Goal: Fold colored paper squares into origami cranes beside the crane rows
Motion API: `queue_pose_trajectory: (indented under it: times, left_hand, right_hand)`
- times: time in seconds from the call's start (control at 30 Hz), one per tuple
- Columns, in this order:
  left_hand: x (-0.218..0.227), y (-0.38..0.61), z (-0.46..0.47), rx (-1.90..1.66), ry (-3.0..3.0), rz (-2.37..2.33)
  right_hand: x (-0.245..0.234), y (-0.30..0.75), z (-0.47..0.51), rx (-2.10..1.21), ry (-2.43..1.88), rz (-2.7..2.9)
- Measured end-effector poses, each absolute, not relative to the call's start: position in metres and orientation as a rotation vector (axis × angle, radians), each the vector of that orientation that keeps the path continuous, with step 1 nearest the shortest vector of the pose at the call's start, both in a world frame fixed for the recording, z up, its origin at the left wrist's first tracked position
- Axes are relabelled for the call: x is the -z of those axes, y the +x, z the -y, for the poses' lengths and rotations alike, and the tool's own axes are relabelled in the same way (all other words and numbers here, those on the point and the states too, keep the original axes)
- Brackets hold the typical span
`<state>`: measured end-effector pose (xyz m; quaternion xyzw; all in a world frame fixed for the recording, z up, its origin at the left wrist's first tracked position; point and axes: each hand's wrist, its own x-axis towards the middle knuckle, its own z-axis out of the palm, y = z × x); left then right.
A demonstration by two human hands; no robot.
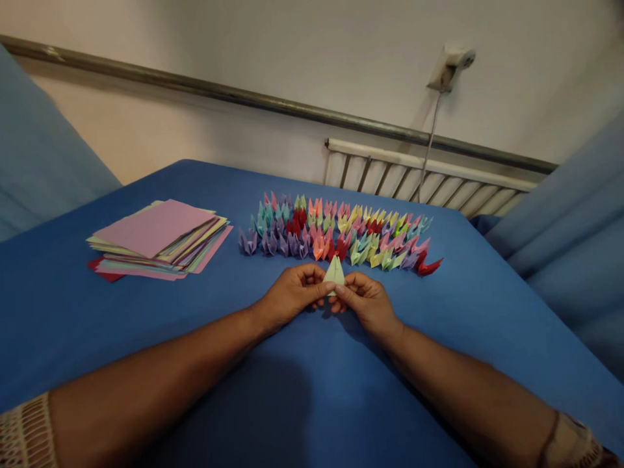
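Note:
A pale green piece of folded paper (334,272), kite-shaped with its point upward and a crease down the middle, is held just above the table. My left hand (298,288) pinches its lower left side between thumb and fingers. From the other side, my right hand (365,299) grips the lower right, so the two thumbs nearly meet on the front. Some fingertips are hidden behind the paper. Right beyond it stand rows of small folded paper cranes (320,246) in purple, red, pink, yellow, green and blue.
A stack of coloured paper sheets (151,227), pink on top, lies at the left on the blue-covered table (234,383). Behind the table are a radiator (390,175), a metal rail (234,94) and a wall socket (444,68) with a cable. Blue curtains (580,247) hang at both sides.

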<state>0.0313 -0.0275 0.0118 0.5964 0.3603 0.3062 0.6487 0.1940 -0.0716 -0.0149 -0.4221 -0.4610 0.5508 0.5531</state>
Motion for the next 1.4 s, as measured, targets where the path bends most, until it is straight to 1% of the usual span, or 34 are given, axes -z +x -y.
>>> queue_pose_trajectory:
  times: [0.53,0.97,1.17,1.4]
  left_hand:
    - [-0.0096,0.0312,0.0265,-0.725,1.338,-0.818]
    - [-0.0138,0.0305,0.0298,-0.746,1.338,-0.86]
    - [-0.0147,0.0308,0.0285,-0.71,1.347,-0.886]
    - [-0.0128,0.0318,0.0279,-0.695,1.276,-0.806]
  right_hand:
    - [0.013,0.1901,0.076,-1.209,-1.029,1.078]
    - [0.0171,0.1904,0.0763,-1.28,-1.001,1.113]
    - [0.0179,0.1931,0.0751,-1.22,-1.054,1.165]
    - [0.0204,0.1934,0.0764,-1.105,-1.102,1.241]
